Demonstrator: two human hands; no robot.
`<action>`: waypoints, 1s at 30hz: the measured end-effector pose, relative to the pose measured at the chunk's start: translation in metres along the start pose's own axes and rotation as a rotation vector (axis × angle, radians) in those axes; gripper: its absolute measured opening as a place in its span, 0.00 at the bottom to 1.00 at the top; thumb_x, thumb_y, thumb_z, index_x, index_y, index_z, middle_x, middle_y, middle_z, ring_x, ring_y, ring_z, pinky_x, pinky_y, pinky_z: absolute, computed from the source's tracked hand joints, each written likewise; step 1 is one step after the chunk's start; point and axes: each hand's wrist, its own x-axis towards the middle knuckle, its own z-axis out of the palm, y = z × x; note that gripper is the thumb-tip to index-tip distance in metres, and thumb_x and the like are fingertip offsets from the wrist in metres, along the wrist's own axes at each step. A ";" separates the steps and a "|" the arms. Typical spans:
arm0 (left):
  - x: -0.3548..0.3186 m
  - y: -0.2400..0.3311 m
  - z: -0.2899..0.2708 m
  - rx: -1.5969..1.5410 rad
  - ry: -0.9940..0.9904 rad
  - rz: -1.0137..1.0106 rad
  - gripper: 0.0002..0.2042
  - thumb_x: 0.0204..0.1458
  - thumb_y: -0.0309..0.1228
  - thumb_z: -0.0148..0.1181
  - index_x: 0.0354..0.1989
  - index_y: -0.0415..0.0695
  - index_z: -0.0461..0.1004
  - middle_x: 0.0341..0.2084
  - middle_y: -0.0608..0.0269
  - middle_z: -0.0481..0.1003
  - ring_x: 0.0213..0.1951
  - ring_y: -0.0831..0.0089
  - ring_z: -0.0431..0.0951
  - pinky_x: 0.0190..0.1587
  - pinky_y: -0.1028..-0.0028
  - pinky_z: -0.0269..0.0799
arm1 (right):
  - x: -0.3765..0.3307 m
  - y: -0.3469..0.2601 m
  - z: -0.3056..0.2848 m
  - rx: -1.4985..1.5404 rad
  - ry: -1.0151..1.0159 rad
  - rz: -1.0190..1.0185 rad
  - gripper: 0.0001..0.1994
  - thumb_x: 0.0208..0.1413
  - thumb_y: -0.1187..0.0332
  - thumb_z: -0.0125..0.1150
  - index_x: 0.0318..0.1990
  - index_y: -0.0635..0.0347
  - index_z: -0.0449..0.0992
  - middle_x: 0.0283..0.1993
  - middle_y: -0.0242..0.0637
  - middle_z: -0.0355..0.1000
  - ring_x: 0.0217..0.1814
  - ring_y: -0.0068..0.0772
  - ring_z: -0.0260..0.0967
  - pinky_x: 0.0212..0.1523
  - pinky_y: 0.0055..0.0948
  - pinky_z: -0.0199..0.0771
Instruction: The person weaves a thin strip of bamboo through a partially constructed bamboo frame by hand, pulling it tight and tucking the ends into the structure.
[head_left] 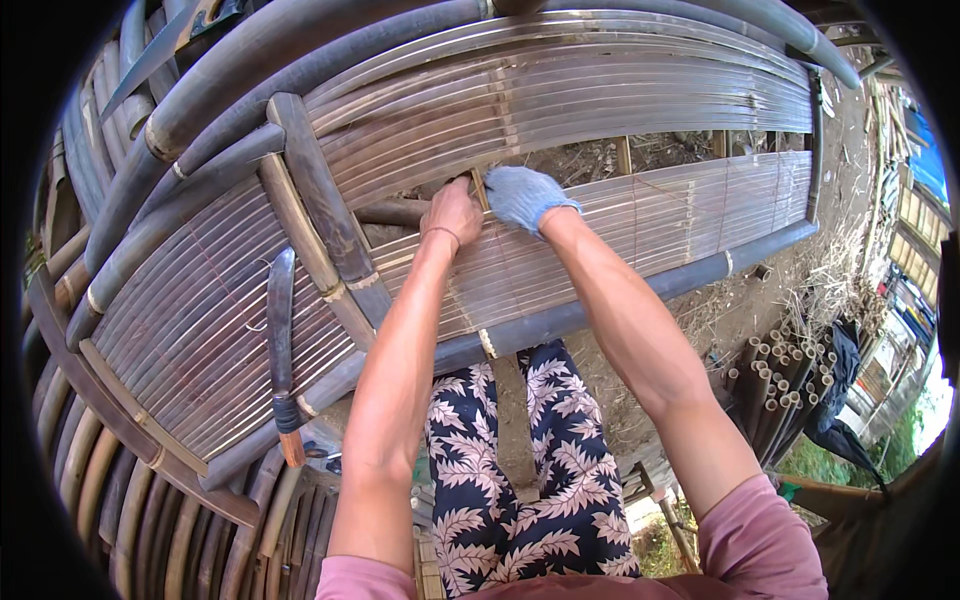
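Both my hands meet at the gap between two sections of a slatted bamboo panel. My left hand, bare with a thin cord at the wrist, is closed at the gap's edge; its fingertips are partly hidden. Just right of it, my right hand wears a blue-grey knit glove, its fingers curled over the edge of the slats. A short bamboo crosspiece stands between the two hands. What either hand grips is too small or hidden to make out.
A machete with a wooden handle lies on the left slats. Thick bamboo poles cross at the upper left, near a saw blade. Cut bamboo tubes stand bundled at right. Beneath the frame lies a dirt floor.
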 end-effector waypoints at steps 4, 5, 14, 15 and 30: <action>-0.007 -0.004 -0.006 -0.126 0.131 -0.048 0.13 0.51 0.35 0.55 0.38 0.41 0.79 0.36 0.45 0.79 0.43 0.43 0.77 0.46 0.55 0.72 | 0.002 0.018 -0.017 0.044 -0.101 -0.111 0.15 0.55 0.62 0.49 0.40 0.60 0.80 0.40 0.51 0.77 0.43 0.57 0.75 0.48 0.45 0.76; -0.016 -0.001 -0.016 -0.144 0.131 -0.048 0.12 0.50 0.37 0.58 0.35 0.41 0.80 0.31 0.47 0.79 0.37 0.46 0.79 0.41 0.58 0.73 | -0.010 0.019 -0.027 0.042 0.012 -0.101 0.15 0.55 0.63 0.50 0.42 0.59 0.80 0.40 0.51 0.77 0.44 0.57 0.75 0.48 0.45 0.76; -0.080 0.020 -0.047 -0.744 -0.209 0.114 0.15 0.58 0.39 0.62 0.34 0.36 0.78 0.24 0.75 0.72 0.30 0.84 0.65 0.34 0.77 0.65 | -0.108 -0.014 -0.051 0.149 0.369 -0.264 0.34 0.47 0.60 0.67 0.64 0.53 0.65 0.62 0.46 0.64 0.65 0.50 0.60 0.67 0.46 0.56; -0.083 0.022 -0.048 -0.746 -0.230 0.139 0.16 0.57 0.41 0.62 0.34 0.38 0.78 0.25 0.76 0.72 0.30 0.84 0.64 0.34 0.78 0.64 | -0.119 -0.018 -0.054 0.155 0.412 -0.170 0.34 0.46 0.60 0.67 0.63 0.55 0.64 0.62 0.47 0.64 0.65 0.50 0.60 0.67 0.46 0.56; -0.088 0.025 -0.046 -0.723 -0.264 0.087 0.11 0.57 0.35 0.63 0.33 0.38 0.78 0.25 0.77 0.72 0.29 0.87 0.65 0.32 0.82 0.63 | -0.191 -0.015 -0.064 0.464 0.329 0.184 0.23 0.51 0.59 0.63 0.53 0.61 0.75 0.56 0.52 0.71 0.57 0.49 0.70 0.58 0.40 0.70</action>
